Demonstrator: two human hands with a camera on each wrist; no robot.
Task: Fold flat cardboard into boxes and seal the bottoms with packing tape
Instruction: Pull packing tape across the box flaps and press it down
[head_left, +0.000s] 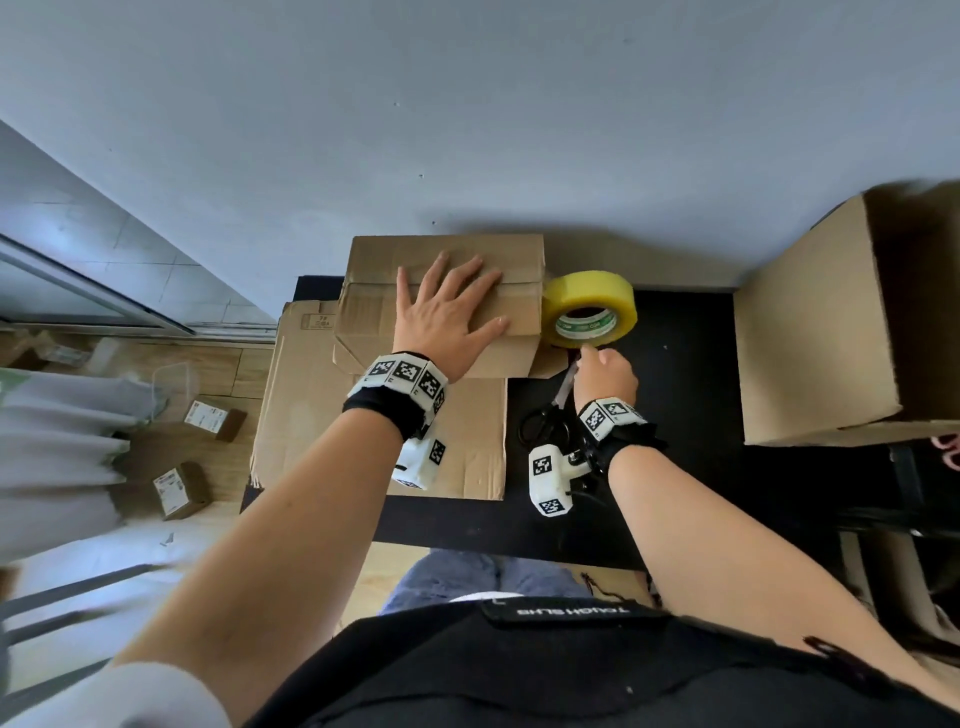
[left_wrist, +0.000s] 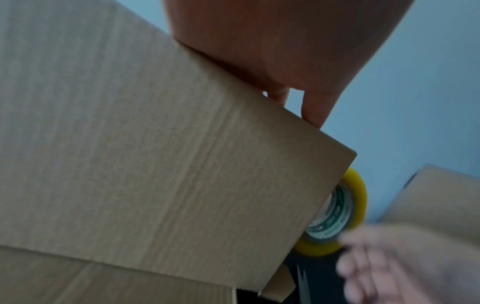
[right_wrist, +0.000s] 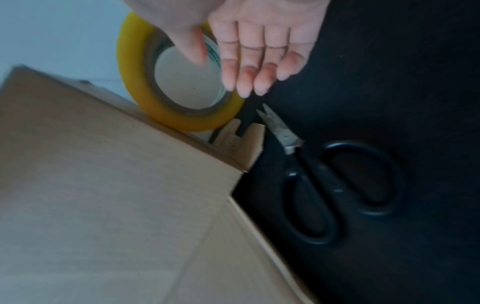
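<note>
Left hand (head_left: 448, 312) flat on box (head_left: 374, 322); right hand (head_left: 607, 371), fingers loose, beside tape roll (head_left: 589, 307).

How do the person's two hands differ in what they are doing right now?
The left hand lies flat with fingers spread, pressing the box flaps down; the right hand touches nothing, its loose fingers beside the tape. The left hand is over cardboard; the right is over the black table, above the scissors. Both wear marker wristbands.

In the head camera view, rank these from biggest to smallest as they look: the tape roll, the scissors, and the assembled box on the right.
1. Assembled box, though it sits near the frame edge.
2. Tape roll.
3. Scissors, partly hidden by the right hand, so their rank below the tape is unsure.
</note>
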